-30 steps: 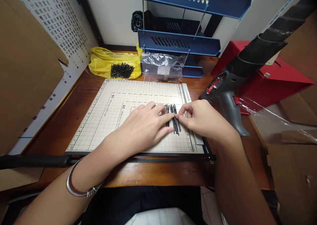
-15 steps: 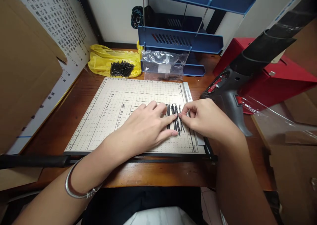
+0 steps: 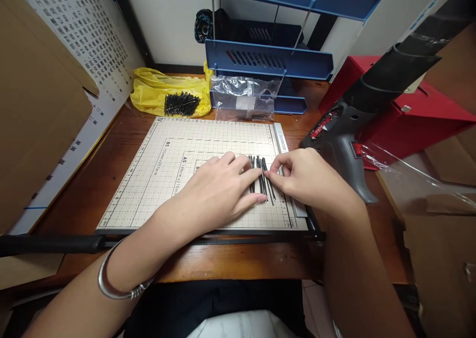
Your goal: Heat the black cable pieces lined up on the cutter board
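Several short black wires with shiny tips [image 3: 262, 181] lie side by side near the right edge of the cream gridded board of a paper trimmer [image 3: 148, 184]. My left hand [image 3: 219, 189] rests over the board from the left, fingers apart, its index finger and thumb reaching across the wires. From the right comes my right hand [image 3: 308, 176], its thumb and index finger pinched at the rightmost wires, just beside my left index fingertip. Part of the row is hidden under my left fingers.
Behind the board lie a yellow plastic bag [image 3: 148, 90] with a pile of black wires [image 3: 182, 103] and a clear bag [image 3: 226, 100]. A blue rack [image 3: 308, 64] rises behind. The trimmer's black handle [image 3: 52, 243] runs along the front; a grey-black power tool [image 3: 353, 144] and red box [image 3: 431, 109] stand right.
My right fingertips have shifted slightly left, and the wire that stood apart at the right is now closer to the others. My left hand has stayed in place.
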Demonstrator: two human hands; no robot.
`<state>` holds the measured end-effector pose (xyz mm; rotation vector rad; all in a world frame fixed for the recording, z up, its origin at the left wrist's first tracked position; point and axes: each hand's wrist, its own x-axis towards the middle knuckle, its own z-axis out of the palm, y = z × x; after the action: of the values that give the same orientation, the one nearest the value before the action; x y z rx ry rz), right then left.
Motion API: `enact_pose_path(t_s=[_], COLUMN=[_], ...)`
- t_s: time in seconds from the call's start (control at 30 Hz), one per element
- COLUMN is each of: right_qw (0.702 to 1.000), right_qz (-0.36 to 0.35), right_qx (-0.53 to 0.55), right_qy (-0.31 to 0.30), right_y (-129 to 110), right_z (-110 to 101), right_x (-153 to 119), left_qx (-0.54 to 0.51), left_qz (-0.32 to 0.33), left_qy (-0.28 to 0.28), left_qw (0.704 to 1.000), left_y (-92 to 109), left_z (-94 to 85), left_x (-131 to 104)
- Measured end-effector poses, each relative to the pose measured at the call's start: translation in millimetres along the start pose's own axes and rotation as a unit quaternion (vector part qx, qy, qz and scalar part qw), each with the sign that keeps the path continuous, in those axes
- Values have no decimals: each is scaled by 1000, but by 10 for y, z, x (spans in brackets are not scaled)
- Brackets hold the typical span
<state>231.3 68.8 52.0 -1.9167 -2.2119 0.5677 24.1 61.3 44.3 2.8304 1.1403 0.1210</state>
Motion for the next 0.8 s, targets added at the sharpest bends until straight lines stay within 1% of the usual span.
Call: enact_pose_path(t_s=[0.13, 0.3, 0.6, 0.8], right_qw=[1000, 1000, 1000, 1000], right_qz=[9, 13, 11, 6], right_qx=[-8, -3, 4, 13], right_qy=[2, 11, 8, 9], right_y=[8, 12, 14, 27], right_z=[-3, 0, 3, 11], right_x=[-1, -8, 2, 4], left_qx=[8, 3, 5, 4], left_qz=[11, 10, 13, 11], left_qy=[5, 3, 38, 36], left_qw=[1000, 1000, 999, 999], left_y=[-6, -19, -36, -33], left_z=[20, 7, 27, 20], left_x=[-13, -22, -36, -25])
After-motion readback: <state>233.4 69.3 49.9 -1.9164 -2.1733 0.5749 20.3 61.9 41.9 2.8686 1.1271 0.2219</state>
